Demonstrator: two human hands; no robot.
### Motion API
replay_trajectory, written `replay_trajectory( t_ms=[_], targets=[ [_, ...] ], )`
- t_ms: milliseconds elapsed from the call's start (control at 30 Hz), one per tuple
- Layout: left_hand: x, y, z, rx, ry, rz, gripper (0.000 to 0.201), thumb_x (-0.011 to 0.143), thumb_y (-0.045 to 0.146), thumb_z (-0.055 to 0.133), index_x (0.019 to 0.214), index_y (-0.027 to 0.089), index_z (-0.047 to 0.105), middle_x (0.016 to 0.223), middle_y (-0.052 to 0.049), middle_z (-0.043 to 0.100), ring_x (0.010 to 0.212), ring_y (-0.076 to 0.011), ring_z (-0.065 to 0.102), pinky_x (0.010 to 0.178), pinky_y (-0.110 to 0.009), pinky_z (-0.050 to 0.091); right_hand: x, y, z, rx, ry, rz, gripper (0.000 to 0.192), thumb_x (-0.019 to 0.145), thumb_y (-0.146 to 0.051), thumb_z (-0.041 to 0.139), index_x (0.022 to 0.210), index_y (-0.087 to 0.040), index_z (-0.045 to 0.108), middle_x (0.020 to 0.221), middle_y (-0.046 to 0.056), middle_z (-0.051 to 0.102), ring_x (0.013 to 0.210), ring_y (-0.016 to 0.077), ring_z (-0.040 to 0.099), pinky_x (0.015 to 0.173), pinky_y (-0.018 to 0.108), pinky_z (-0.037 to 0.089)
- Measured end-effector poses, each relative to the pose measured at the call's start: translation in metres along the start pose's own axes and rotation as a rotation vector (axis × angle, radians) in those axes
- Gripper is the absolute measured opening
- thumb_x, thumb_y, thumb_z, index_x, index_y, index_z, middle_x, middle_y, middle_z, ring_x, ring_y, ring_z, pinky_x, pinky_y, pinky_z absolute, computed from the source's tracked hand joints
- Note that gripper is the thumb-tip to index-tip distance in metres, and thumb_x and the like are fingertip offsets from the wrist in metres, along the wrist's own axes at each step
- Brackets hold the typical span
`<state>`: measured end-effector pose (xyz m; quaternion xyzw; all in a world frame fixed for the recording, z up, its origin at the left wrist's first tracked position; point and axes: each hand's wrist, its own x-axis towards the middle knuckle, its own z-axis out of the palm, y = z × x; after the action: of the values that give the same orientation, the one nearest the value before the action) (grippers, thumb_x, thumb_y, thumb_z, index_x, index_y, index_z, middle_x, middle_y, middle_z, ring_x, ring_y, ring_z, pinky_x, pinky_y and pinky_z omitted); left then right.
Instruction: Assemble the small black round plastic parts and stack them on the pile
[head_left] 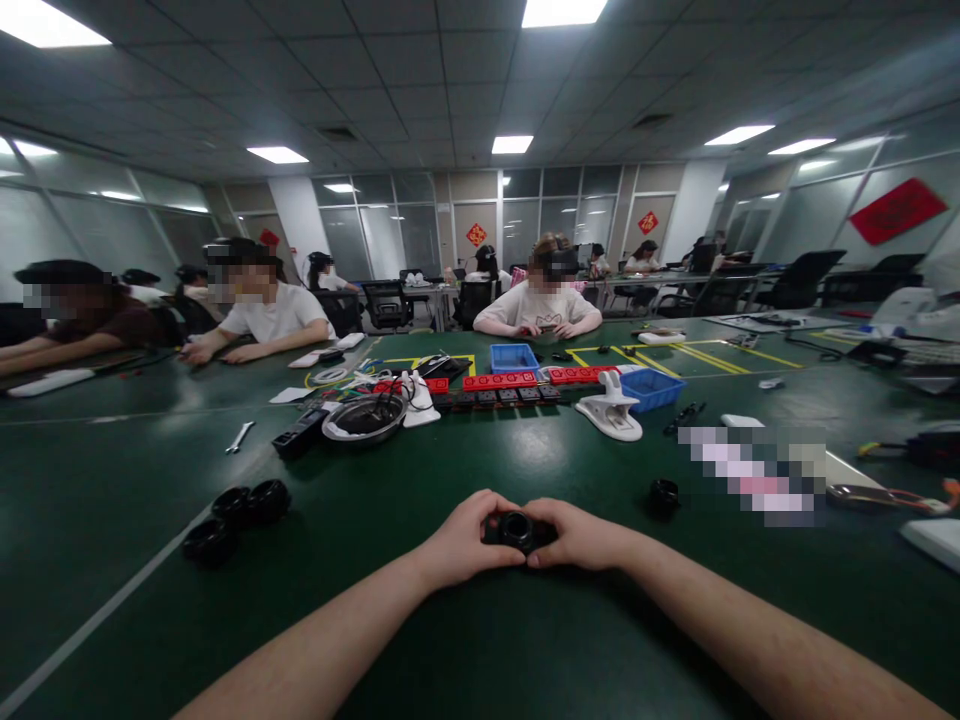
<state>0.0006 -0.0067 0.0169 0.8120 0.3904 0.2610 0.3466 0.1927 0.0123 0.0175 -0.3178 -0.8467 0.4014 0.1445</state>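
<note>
Left hand, right hand curled in, holding black part with round opening.

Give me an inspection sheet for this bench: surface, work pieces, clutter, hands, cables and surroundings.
Surface: green tabletop, yellow lines on its far part.
Job's things: black round-mouthed part in hand; three black round pieces on the left, a lone black round piece on the right.
Clutter: wrench, metal bowl, red strips, white clip, blue bin.
Hands: left hand and right hand grip opposite sides of the part.
Cables: jumbled near the bowl; orange wires far right.
Surroundings: seated co-workers, office chairs.
</note>
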Motion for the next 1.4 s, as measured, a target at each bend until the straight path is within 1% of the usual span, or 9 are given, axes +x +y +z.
replay_trajectory(
  t_ms=[233, 567, 800, 900, 1033, 1133, 1200, 1300, 1400],
  targets=[
    [0.001, 0.0, 0.0, -0.023, -0.016, -0.028, 0.039, 0.06, 0.032, 0.066, 0.094, 0.019, 0.052, 0.087, -0.001, 0.047, 0.073, -0.0134, 0.045, 0.061, -0.022, 0.037, 0.001, 0.001, -0.001, -0.038, -0.012, 0.012, 0.024, 0.063, -0.021, 0.061, 0.085, -0.015, 0.055, 0.08, 0.0, 0.05, 0.075, 0.0146, 0.047, 0.067, 0.024, 0.037],
    [0.001, 0.0, 0.0, -0.015, -0.013, -0.04, 0.039, 0.06, 0.032, 0.066, 0.094, 0.019, 0.052, 0.086, -0.001, 0.047, 0.073, -0.0137, 0.045, 0.061, -0.023, 0.038, 0.001, 0.0, -0.001, -0.033, -0.001, 0.023, 0.025, 0.063, -0.021, 0.062, 0.086, -0.015, 0.055, 0.079, 0.0, 0.051, 0.075, 0.0146, 0.047, 0.065, 0.024, 0.037],
    [0.001, -0.001, 0.003, 0.006, 0.014, -0.051, 0.038, 0.058, 0.033, 0.067, 0.09, 0.019, 0.053, 0.085, -0.001, 0.047, 0.072, -0.0135, 0.045, 0.06, -0.022, 0.037, 0.002, 0.005, 0.002, -0.011, 0.007, 0.075, 0.029, 0.06, -0.025, 0.064, 0.085, -0.014, 0.053, 0.075, -0.002, 0.051, 0.067, 0.0118, 0.047, 0.057, 0.021, 0.036],
    [0.0, 0.001, 0.006, 0.034, 0.051, -0.087, 0.04, 0.056, 0.036, 0.068, 0.088, 0.018, 0.052, 0.084, -0.001, 0.047, 0.073, -0.0145, 0.046, 0.061, -0.023, 0.038, 0.004, 0.008, 0.005, -0.066, 0.056, 0.107, 0.032, 0.056, -0.028, 0.067, 0.079, -0.015, 0.051, 0.072, -0.003, 0.05, 0.065, 0.011, 0.045, 0.053, 0.019, 0.033],
    [0.0, 0.004, 0.012, 0.074, 0.127, -0.119, 0.038, 0.054, 0.035, 0.069, 0.085, 0.018, 0.052, 0.082, -0.001, 0.048, 0.073, -0.0154, 0.046, 0.062, -0.024, 0.038, 0.006, 0.007, 0.013, -0.218, 0.139, 0.166, 0.039, 0.05, -0.038, 0.069, 0.075, -0.015, 0.048, 0.069, -0.002, 0.05, 0.06, 0.011, 0.044, 0.048, 0.019, 0.03],
    [0.0, 0.005, 0.017, 0.131, 0.238, -0.151, 0.036, 0.054, 0.033, 0.069, 0.082, 0.018, 0.052, 0.081, -0.001, 0.049, 0.075, -0.0168, 0.047, 0.064, -0.026, 0.038, 0.009, 0.005, 0.023, -0.379, 0.264, 0.209, 0.038, 0.054, -0.044, 0.065, 0.073, -0.016, 0.047, 0.069, 0.0, 0.051, 0.061, 0.013, 0.046, 0.05, 0.021, 0.029],
    [-0.001, 0.005, 0.019, 0.173, 0.296, -0.147, 0.034, 0.056, 0.033, 0.067, 0.082, 0.019, 0.051, 0.082, -0.001, 0.049, 0.077, -0.018, 0.047, 0.065, -0.028, 0.037, 0.01, 0.004, 0.029, -0.473, 0.346, 0.216, 0.033, 0.058, -0.042, 0.061, 0.074, -0.016, 0.048, 0.072, 0.003, 0.052, 0.065, 0.0154, 0.048, 0.054, 0.023, 0.031],
    [-0.001, 0.005, 0.018, 0.185, 0.293, -0.114, 0.032, 0.058, 0.033, 0.066, 0.084, 0.019, 0.052, 0.083, -0.001, 0.049, 0.079, -0.0185, 0.047, 0.067, -0.028, 0.037, 0.009, 0.002, 0.032, -0.518, 0.375, 0.205, 0.034, 0.06, -0.044, 0.059, 0.076, -0.016, 0.049, 0.074, 0.004, 0.053, 0.07, 0.0175, 0.049, 0.057, 0.025, 0.033],
    [-0.001, 0.004, 0.012, 0.132, 0.215, -0.08, 0.033, 0.059, 0.032, 0.065, 0.086, 0.019, 0.052, 0.084, -0.001, 0.049, 0.077, -0.017, 0.047, 0.065, -0.026, 0.038, 0.005, -0.002, 0.027, -0.463, 0.329, 0.149, 0.046, 0.056, -0.052, 0.06, 0.083, -0.016, 0.05, 0.08, 0.005, 0.053, 0.071, 0.0179, 0.049, 0.059, 0.026, 0.035]
  ],
)
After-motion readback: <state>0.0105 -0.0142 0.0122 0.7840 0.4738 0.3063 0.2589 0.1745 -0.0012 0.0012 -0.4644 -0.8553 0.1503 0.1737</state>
